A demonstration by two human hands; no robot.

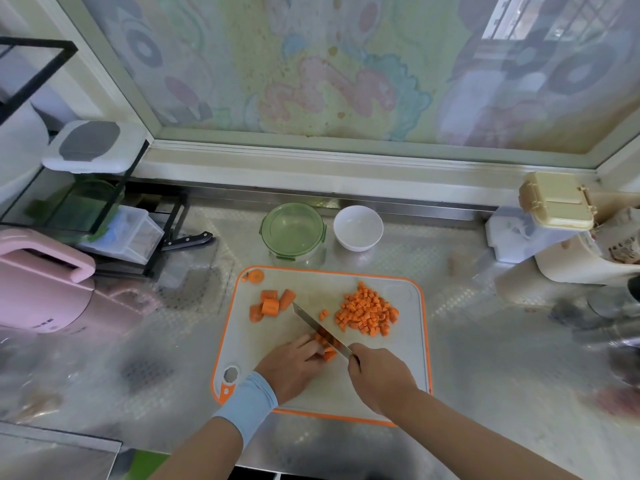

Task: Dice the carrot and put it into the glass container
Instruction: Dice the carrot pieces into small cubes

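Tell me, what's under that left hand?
Carrot pieces poke out beside the knife; the left hand holds them against the cutting board. How many lie beneath its fingers is hidden.

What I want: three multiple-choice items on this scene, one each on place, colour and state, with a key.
1. The diced carrot pile lies:
A. on the right part of the cutting board
B. in the white bowl
C. on the pink appliance
2. The lid of the glass container is:
A. red
B. green
C. black
3. The right hand is:
A. open and idle
B. holding a spoon
C. gripping the knife
Key: 1 A, the cubes sit heaped on the board; 2 B, a green lid covers the container; 3 C, its fingers wrap the handle while the left hand holds carrot strips at the blade.
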